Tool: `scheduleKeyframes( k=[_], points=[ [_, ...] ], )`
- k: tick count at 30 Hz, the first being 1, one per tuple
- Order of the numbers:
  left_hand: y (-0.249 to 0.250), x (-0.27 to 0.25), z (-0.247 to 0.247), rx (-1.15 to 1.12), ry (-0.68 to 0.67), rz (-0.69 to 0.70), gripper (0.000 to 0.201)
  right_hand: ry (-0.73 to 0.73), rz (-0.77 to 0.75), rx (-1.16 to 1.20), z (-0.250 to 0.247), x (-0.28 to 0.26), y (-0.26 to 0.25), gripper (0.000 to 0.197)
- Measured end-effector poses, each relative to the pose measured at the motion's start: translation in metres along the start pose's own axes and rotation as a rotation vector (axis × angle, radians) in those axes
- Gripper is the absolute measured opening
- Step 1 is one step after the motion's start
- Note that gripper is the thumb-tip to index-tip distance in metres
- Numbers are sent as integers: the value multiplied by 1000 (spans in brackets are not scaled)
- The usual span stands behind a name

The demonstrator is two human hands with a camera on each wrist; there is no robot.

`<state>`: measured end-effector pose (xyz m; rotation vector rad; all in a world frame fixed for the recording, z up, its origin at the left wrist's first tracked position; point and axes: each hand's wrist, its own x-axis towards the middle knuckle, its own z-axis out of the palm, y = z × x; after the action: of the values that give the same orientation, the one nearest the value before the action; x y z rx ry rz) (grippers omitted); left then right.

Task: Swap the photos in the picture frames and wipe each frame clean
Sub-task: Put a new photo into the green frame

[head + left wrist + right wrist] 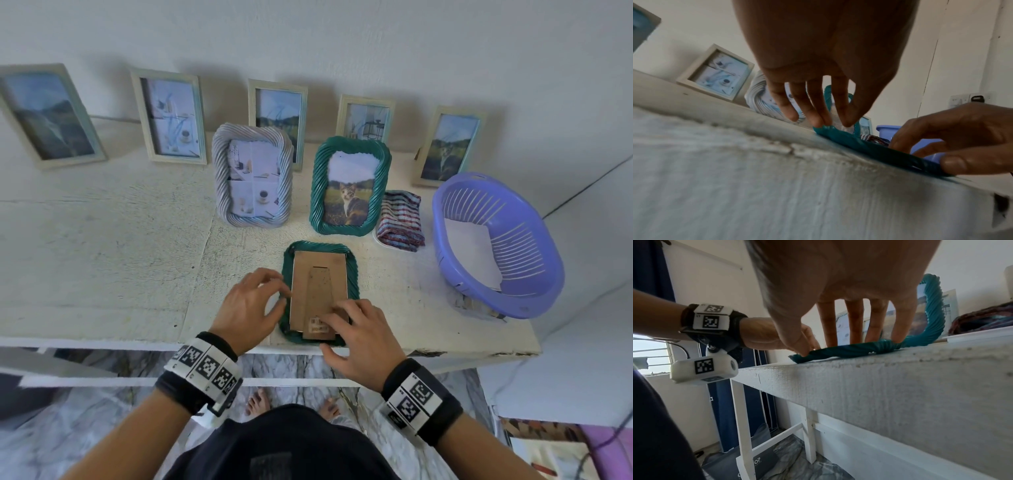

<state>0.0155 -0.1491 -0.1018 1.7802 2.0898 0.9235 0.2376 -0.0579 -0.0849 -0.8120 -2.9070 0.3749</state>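
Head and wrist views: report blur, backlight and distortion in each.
Head view: sharp, evenly lit; the wide lens splays the far-left frame outward. Left wrist view: left hand backlit and dark, table front smeared, teal frame clearer. Right wrist view: right hand close and soft, window blown out.

Head view looks down; both wrist views (very close, low) share the flat teal frame (320, 245)

A person's bare forearms, with left hand (246, 308) and right hand (363, 342) uncovered. Each wrist wears a wide black strap: the left strap (205, 373) and right strap (416, 399) carry white blocks printed with black square codes. A white coded camera pod (704, 369) sits under the left wrist. Dark navy top (274, 445). Bare feet (258, 401).
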Motion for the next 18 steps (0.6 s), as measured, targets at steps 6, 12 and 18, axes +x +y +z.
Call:
scheduleKeyframes(
  k=[6,12,18],
  points=[
    [-6,-34,-10,102,-114,58,22,50,-8,66,6,-2,0,38],
    [-3,-35,-12,161,-173,90,29,64,10,60,10,-3,0,40],
    [-12,-37,-13,-178,-277,-149,40,73,9,53,12,-3,0,41]
  ],
)
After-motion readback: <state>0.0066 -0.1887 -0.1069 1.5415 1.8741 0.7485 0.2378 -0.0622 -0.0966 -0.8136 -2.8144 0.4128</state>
